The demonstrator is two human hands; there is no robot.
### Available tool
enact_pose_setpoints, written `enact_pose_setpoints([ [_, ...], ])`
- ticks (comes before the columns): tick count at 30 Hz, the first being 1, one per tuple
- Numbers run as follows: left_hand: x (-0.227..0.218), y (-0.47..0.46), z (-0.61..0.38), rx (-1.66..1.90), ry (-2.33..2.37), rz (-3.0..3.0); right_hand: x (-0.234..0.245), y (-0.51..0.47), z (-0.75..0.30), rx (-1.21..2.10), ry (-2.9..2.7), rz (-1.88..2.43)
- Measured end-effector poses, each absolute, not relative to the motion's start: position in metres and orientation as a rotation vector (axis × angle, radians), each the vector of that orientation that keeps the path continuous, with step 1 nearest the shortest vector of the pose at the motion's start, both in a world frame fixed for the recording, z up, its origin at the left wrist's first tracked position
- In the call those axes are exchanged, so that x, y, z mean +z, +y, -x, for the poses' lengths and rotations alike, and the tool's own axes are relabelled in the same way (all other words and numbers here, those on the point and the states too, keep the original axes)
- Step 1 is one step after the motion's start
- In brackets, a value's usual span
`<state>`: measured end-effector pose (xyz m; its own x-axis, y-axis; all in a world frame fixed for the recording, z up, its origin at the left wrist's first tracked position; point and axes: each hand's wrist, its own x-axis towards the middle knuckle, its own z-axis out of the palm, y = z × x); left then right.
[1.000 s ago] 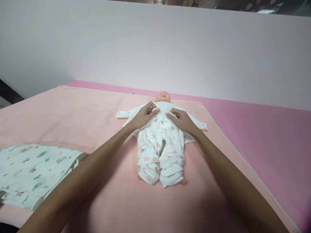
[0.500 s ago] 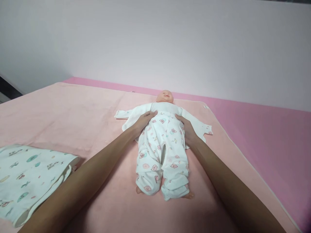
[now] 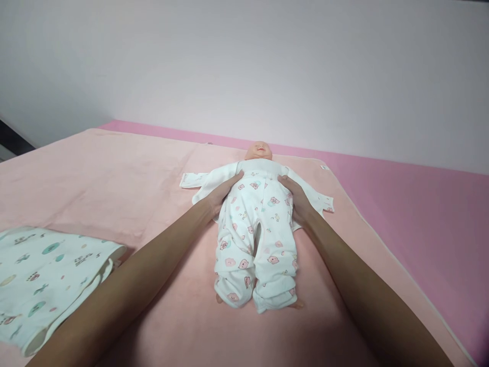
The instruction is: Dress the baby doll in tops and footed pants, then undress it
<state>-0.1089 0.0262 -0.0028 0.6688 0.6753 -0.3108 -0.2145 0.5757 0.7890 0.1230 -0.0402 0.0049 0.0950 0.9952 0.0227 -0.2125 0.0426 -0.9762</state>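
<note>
A baby doll (image 3: 259,151) lies on its back on a pink blanket (image 3: 114,173), dressed in a white top and white patterned trousers (image 3: 255,234). My left hand (image 3: 221,191) lies against the doll's left flank at the waistband, fingers wrapped round the side. On the other flank my right hand (image 3: 296,199) does the same. Both hands clasp the doll's waist with the trousers' waistband drawn high up to the chest. The doll's feet peek out below the bunched trouser legs.
A folded white cloth with green and brown prints (image 3: 42,275) lies at the left edge of the blanket. A brighter pink surface (image 3: 420,214) extends to the right. A plain pale wall (image 3: 244,66) stands behind.
My hands slid from pinching the waistband on the doll's belly out to its sides. The waistband has risen toward the chest.
</note>
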Motion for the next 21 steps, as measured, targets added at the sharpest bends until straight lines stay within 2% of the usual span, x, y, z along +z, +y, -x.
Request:
enact_pose_setpoints([
  [4,-0.006,0.035,0.115,0.654,0.738,-0.909,0.003,-0.038,-0.133,0.913,-1.254,1.213],
  [8,0.000,0.032,0.114,0.918,0.795,-1.184,0.001,-0.040,-0.128,0.801,-1.291,1.226],
  [16,0.006,0.031,0.098,1.103,0.755,-1.367,0.007,-0.033,-0.111,0.880,-1.156,1.122],
  [21,0.001,0.034,0.093,1.149,0.869,-1.296,0.001,-0.031,-0.113,0.905,-0.949,1.273],
])
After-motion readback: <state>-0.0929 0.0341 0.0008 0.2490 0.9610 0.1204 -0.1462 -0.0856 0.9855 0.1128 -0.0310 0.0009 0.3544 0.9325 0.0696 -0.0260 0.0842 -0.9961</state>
